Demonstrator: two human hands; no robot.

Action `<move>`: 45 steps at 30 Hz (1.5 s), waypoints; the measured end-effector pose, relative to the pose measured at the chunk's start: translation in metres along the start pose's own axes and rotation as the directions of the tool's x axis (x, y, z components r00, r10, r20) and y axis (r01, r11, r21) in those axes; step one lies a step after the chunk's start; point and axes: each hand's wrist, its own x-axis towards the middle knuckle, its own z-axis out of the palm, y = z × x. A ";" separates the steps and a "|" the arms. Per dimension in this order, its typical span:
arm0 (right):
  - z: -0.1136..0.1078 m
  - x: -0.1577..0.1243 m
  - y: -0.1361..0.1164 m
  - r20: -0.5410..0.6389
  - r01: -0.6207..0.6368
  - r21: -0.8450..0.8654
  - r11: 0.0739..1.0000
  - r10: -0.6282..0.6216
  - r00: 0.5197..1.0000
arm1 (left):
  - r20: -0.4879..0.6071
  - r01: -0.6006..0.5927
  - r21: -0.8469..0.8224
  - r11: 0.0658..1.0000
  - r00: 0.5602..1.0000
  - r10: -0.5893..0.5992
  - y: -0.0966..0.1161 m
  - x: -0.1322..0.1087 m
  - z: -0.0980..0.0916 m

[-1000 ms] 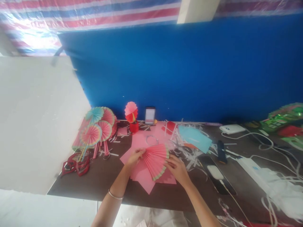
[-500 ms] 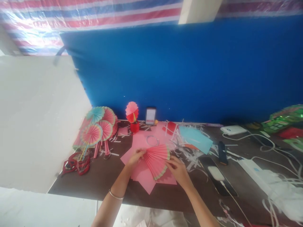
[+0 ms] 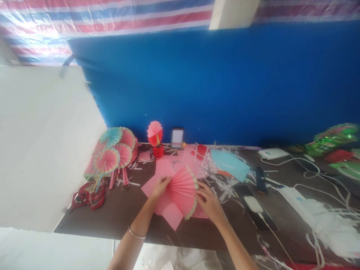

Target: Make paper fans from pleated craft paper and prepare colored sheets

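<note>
Above loose pink sheets (image 3: 173,216) on a dark surface (image 3: 123,215), a pleated pink fan (image 3: 183,191) spreads between two bare hands, its pale green rim facing three o'clock. The left hand (image 3: 161,188) pinches the narrow end at nine o'clock, thumb and fingers pressed together on the gathered folds — a grip that presumably keeps the pleats bunched there while the rim fans wide. At the opposite rim, the right hand (image 3: 209,200) has its fingers slightly parted against the edge, apparently to steady the curve; whether they pinch the paper cannot be told.

Between nine and ten o'clock from the fan, a cluster of paper fans (image 3: 108,159) sits well apart, perhaps to keep them clear of the hands. At eleven stands a red pot (image 3: 158,152) bearing a pink-and-red paper rosette (image 3: 155,133); at twelve, an upright device (image 3: 177,138) — likely set so its screen faces the worker. A light-blue sheet (image 3: 230,165) lies toward two o'clock, with white paper strips (image 3: 228,190) near the right hand at three.
</note>
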 end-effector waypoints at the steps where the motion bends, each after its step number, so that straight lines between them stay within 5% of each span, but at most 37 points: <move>1: 0.001 -0.001 0.001 -0.013 0.003 0.003 1.000 -0.003 1.000 | -0.026 -0.004 -0.008 1.000 1.000 0.004 -0.003 0.002 0.000; 8: 0.001 -0.003 0.002 -0.040 -0.037 0.009 0.999 0.037 0.999 | 0.030 0.009 -0.203 0.979 1.000 -0.003 -0.015 0.020 -0.004; 16: 0.002 0.000 -0.003 0.184 -0.057 0.124 0.991 0.033 0.982 | 0.306 -0.097 -0.008 0.995 0.947 0.095 0.000 0.004 -0.001; 22: 0.001 0.004 -0.005 0.187 -0.052 0.138 0.989 0.026 0.982 | 0.004 -0.121 0.056 0.991 0.993 0.121 -0.010 0.013 -0.001; 29: -0.001 0.009 -0.007 0.175 -0.095 0.123 0.988 0.073 0.982 | -0.186 -0.225 0.062 0.972 0.955 0.233 -0.017 0.020 -0.011; 38: 0.000 0.013 -0.005 0.103 -0.112 0.141 0.984 0.098 0.990 | -0.102 -0.227 0.101 0.969 0.966 0.237 -0.016 0.021 -0.011; 45: 0.000 0.010 -0.002 0.085 -0.193 0.218 0.957 0.178 0.980 | 0.108 -0.240 0.081 0.967 0.967 0.231 -0.016 0.015 -0.010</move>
